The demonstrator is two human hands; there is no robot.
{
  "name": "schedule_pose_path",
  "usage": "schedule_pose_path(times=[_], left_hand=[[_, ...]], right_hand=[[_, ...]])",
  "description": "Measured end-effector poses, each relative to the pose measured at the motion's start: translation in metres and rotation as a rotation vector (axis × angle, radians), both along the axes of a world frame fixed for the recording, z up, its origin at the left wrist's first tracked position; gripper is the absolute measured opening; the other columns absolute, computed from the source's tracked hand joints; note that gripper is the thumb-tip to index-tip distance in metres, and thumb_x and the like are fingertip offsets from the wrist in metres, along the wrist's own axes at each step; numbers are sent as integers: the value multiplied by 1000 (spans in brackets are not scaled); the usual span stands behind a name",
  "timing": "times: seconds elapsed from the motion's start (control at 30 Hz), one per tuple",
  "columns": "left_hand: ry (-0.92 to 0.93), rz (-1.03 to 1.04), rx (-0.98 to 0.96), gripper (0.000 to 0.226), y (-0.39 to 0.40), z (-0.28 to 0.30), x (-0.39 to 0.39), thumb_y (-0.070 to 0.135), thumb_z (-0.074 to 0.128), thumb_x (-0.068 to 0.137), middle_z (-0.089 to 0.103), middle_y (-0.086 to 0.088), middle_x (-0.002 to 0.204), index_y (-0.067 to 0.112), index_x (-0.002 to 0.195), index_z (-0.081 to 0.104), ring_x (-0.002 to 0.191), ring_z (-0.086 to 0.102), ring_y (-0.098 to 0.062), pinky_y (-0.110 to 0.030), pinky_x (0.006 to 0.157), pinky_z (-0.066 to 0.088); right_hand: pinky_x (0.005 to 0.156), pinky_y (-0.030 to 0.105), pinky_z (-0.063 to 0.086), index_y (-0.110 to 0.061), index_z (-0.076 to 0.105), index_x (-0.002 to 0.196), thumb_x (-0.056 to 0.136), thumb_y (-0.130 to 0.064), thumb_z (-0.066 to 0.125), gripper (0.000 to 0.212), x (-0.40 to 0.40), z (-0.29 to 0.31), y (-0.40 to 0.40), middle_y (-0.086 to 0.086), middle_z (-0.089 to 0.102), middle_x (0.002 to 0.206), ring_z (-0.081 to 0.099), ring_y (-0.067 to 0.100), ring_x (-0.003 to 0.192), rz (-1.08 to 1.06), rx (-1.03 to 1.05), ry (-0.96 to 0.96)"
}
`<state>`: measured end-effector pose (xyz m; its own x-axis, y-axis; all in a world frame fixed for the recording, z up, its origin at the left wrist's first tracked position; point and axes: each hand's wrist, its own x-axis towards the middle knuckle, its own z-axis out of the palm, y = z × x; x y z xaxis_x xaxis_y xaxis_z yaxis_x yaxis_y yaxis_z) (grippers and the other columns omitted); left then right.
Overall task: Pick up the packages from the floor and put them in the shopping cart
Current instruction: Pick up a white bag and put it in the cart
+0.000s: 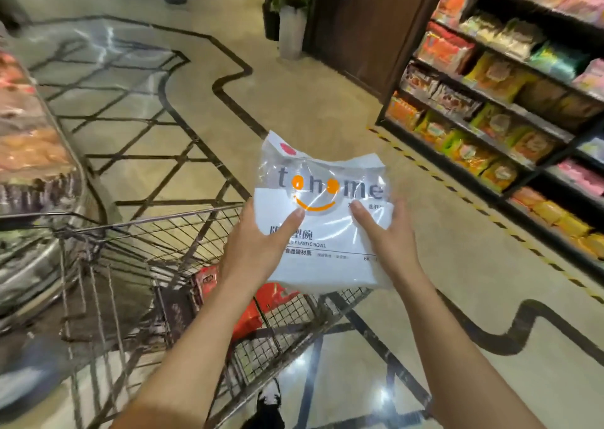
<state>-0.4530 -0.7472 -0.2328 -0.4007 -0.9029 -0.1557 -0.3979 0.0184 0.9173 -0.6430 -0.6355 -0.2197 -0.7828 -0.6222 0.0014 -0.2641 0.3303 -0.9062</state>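
Floor (327,108) of glossy beige tile runs beside stocked shelves (510,101).

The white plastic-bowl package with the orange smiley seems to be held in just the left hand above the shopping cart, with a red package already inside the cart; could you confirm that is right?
Not quite: the head view shows both hands holding it. The left hand and the right hand grip the white plastic-bowl package from either side above the shopping cart. The red package does already lie inside the cart.

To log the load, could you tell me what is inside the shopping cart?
In the cart lie red packages; the white package and both hands hide the rest.
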Motion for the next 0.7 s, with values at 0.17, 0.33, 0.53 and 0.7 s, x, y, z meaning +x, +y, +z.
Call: schedule_pose_path(times=[0.17,0.33,0.53,0.7], left_hand=[[51,108,159,65,-18,-67,0,66,73,86,67,19,122,38,141,52,106,65,-5,-24,77,47],[54,209,328,83,-26,-137,16,77,71,76,66,21,132,45,149,46,122,64,-10,-41,103,52],[75,394,497,83,-42,-204,13,59,81,81,59,21,139,46,153,42,127,58,-6,-38,107,50],[71,536,593,76,-59,-261,10,43,83,87,62,7,146,38,153,46,135,58,-14,-44,115,46]], right_hand=[[87,14,48,-40,50,130,90,-46,76,48,-8,-57,-38,-16,61,125,62,1,113,145,101,-63],[63,-11,33,-38,29,132,98,-25,71,56,1,-113,-71,-35,39,109,43,-39,81,307,214,-177],[97,34,58,-37,42,148,84,-56,81,78,-8,-212,-122,-5,58,136,63,12,122,463,367,-250],[115,46,44,-32,34,157,83,-55,81,91,-12,-275,-159,-2,45,155,48,18,141,523,448,-307]])
